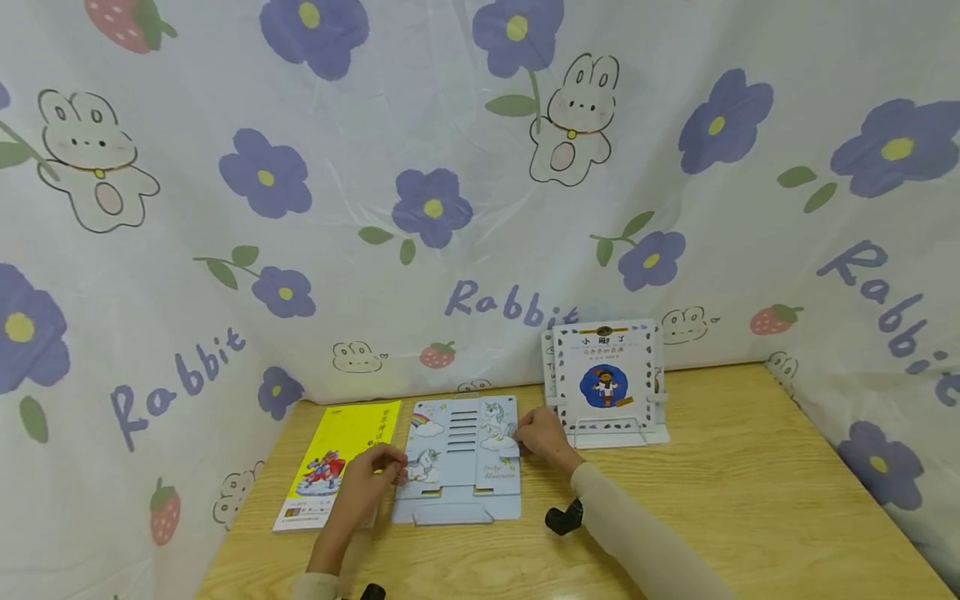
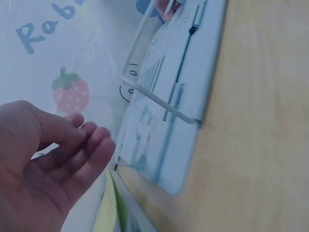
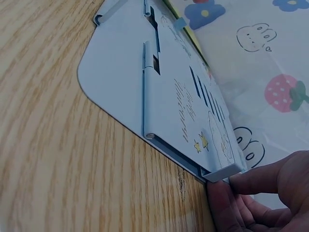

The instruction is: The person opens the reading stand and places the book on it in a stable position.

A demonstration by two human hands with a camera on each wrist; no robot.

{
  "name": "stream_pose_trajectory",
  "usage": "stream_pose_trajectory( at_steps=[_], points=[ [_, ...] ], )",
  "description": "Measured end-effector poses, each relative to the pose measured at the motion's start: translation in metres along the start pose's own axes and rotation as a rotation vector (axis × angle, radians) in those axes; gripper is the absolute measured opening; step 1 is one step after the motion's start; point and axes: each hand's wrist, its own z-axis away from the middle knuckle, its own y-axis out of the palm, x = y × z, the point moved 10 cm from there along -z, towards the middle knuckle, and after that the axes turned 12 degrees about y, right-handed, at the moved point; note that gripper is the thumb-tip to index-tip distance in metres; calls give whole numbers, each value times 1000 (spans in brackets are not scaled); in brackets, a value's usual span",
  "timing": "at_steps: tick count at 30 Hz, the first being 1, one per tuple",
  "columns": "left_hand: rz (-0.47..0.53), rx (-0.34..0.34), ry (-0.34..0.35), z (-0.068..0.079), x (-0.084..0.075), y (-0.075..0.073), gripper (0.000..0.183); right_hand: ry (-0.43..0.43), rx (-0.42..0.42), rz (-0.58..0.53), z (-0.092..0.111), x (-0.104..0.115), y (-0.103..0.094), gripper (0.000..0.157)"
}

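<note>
A pale blue folding book stand (image 1: 462, 458) with unicorn and rainbow drawings lies almost flat on the table, slots down its middle and a wire page holder along its front. At its left edge is my left hand (image 1: 372, 475); the left wrist view shows this hand (image 2: 63, 159) with fingers loosely bent and nothing between them. My right hand (image 1: 546, 435) is at the stand's right edge. In the right wrist view its thumb and forefinger (image 3: 256, 186) pinch the stand's edge beside a small side tab (image 3: 223, 172).
A yellow book (image 1: 345, 467) lies left of the stand, partly behind my left forearm. At the back right, a white book (image 1: 570, 392) with a blue round picture stands on another book stand (image 1: 658, 433). A patterned curtain (image 1: 420, 333) hangs behind the wooden table (image 1: 750, 500).
</note>
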Motion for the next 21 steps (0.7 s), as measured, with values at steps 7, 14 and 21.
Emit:
stream_pose_trajectory(
  at_steps=[7,14,21],
  points=[
    [-169,-86,-16,-34,-4,-10,16,-18,9,-10,-1,0,0,9],
    [-302,45,-137,-47,14,9,35,-31,14,-9,-1,0,3,8],
    [-311,71,-191,-50,30,23,44,-21,4,-15,0,0,1,10]
  ],
)
